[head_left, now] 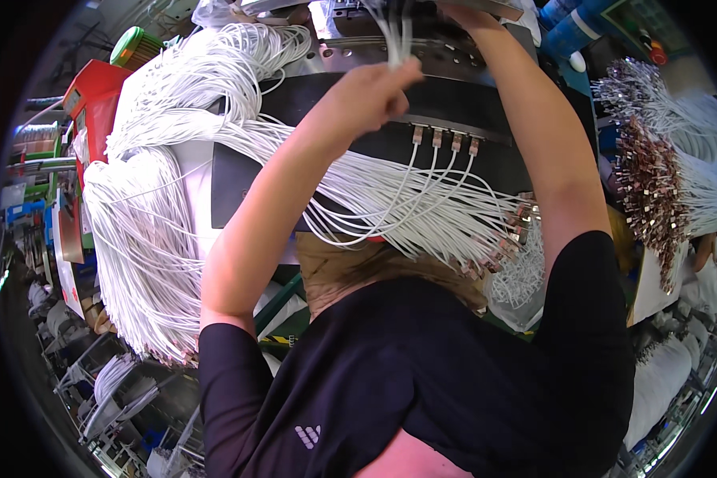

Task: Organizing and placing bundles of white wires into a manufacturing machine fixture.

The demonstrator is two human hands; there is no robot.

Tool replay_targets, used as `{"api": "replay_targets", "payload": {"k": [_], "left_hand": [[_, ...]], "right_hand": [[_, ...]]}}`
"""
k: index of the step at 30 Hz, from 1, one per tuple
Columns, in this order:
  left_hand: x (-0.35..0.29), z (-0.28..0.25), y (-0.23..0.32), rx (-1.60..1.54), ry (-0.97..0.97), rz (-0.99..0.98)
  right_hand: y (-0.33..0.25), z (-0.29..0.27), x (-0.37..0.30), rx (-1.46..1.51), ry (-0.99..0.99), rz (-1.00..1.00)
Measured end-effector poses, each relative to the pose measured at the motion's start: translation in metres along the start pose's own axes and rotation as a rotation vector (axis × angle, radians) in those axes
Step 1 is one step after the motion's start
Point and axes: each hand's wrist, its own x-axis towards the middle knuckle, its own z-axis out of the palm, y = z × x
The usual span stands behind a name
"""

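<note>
My left hand [378, 92] is raised over the black work surface, fingers closed round a few white cables [396, 36] that stretch up toward the machine and are smeared by motion. At the upper edge, my right hand [464, 14] reaches to the machine [366, 57]; its fingers are hidden. Below my left hand, several metal-tipped connectors [436, 139] sit in a row along a dark bar [462, 127], their white cables curving toward me. A thick bundle of white cables [398, 195] lies across the work surface, its connector ends [498, 243] close to my right upper arm.
Big heaps of white cable [147, 239] hang and lie on the left, beside a red machine part [95, 103]. More bundled cables with coppery connectors [653, 183] are on the right. A clear bag of white scraps [518, 275] hangs near my body.
</note>
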Motion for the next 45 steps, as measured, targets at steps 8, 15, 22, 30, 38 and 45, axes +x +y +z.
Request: {"api": "replay_targets", "payload": {"k": [8, 15, 22, 30, 38, 45], "left_hand": [[-0.047, -0.279, 0.052, 0.589, 0.97, 0.324], [-0.057, -0.07, -0.048, 0.805, 0.334, 0.255], [-0.067, 0.063, -0.08, 0.997, 0.037, 0.946], [-0.047, 0.042, -0.074, 1.183, 0.137, 0.599], [0.072, 0.0, -0.03, 1.202, 0.415, 0.711], [0.122, 0.009, -0.019, 0.986, 0.331, 0.519]], "right_hand": [[0.015, 0.048, -0.051, 0.325, -0.121, -0.038], [-0.002, -0.097, -0.118, 0.041, -0.41, -0.051], [-0.01, -0.181, -0.143, 0.384, -0.811, 0.075], [-0.017, -0.082, -0.11, 0.551, -0.478, 0.167], [0.046, 0.09, -0.03, 0.156, -0.223, 0.119], [0.085, 0.085, -0.03, -0.022, -0.236, 0.098]]}}
